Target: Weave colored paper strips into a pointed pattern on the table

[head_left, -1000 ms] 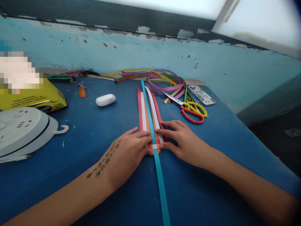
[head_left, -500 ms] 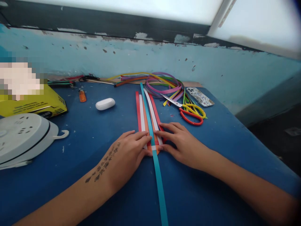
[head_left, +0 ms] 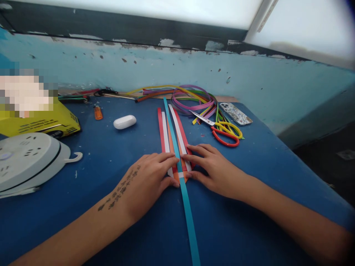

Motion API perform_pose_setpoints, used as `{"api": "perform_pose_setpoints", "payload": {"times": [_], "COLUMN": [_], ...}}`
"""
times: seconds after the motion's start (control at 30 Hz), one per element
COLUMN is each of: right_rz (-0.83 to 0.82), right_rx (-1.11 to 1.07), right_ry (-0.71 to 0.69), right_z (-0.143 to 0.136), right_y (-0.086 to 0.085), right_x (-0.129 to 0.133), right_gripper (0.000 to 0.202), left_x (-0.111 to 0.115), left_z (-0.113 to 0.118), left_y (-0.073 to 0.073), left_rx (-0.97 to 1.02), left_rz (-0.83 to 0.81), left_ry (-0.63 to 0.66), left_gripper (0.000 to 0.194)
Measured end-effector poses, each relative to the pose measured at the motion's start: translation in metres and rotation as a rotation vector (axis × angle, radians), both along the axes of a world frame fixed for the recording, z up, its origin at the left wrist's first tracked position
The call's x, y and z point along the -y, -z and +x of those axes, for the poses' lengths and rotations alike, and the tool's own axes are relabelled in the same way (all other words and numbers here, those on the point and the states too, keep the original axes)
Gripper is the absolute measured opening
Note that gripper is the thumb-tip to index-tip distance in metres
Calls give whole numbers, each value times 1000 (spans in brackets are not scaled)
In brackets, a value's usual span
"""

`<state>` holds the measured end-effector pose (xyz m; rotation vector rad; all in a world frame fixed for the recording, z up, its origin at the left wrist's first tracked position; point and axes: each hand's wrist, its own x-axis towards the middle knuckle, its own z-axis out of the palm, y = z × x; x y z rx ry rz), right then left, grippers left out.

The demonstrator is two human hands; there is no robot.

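A long teal strip (head_left: 189, 218) runs down the middle of a small piece of interlaced strips, passing under a short white crossing at the piece's lower end. Red strips (head_left: 160, 127), white strips (head_left: 178, 127) and orange ones fan away from it towards the wall. My left hand (head_left: 148, 171) rests on the left side of the piece, fingers stretched out and thumb apart at the lower edge. On the opposite side, my right hand (head_left: 215, 166) lies with spread fingertips touching the red, white and orange strips. Both hands partly cover the interlaced part.
Scissors (head_left: 226, 136) lie right of the strips, beside a coil of coloured strips (head_left: 191, 99) and a patterned phone (head_left: 235, 113). Leftward are a white case (head_left: 124, 122), an orange-handled tool (head_left: 98, 112), a white power-socket reel (head_left: 30, 159) and a yellow box (head_left: 55, 122).
My left hand has shifted slightly, its thumb a little lower at the piece's edge. The far ends of the left strips have swung slightly left. My right hand stays nearly still.
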<state>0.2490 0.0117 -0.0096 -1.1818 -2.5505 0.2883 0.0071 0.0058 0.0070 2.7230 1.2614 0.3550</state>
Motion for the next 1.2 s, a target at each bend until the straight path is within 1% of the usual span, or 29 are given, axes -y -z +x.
{"api": "perform_pose_setpoints", "payload": {"times": [0.1, 0.27, 0.4, 0.5, 0.57, 0.67, 0.8, 0.9, 1.0, 1.1, 1.2], "right_rz": [-3, -4, -2, 2, 6, 6, 5, -2, -24, -31, -24], "right_rx": [6, -4, 7, 7, 7, 8, -4, -30, -66, -80, -65], "right_ry": [2, -5, -4, -7, -9, -10, -4, 3, 33, 51, 30], "right_z": [0, 0, 0, 0, 0, 0, 0, 0, -1, -2, -2], "right_y": [0, 3, 3, 2, 2, 2, 4, 5, 5, 4, 3], "right_x": [0, 1, 1, 1, 1, 1, 1, 0, 0, 0, 1], "right_gripper": [46, 46, 45, 45, 45, 44, 46, 52, 57, 55, 54], "left_x": [-5, -14, -14, -12, -11, -7, 0, 5, 9, 10, 9], "left_z": [-3, -7, -7, -6, -6, -5, 0, 6, 10, 11, 10], "left_y": [2, 3, 3, 2, 0, -1, 0, 2, 2, 0, 0], "left_rx": [36, 69, 72, 63, 56, 44, -33, -84, -85, -86, -102], "left_rz": [-30, -73, -101, -121, -116, -87, -34, -5, 29, 20, 24], "left_ry": [-19, -34, -57, -77, -65, -14, 27, 37, 43, 20, 23], "left_gripper": [45, 48, 52, 51, 47, 40, 36, 38, 43, 46, 47]}}
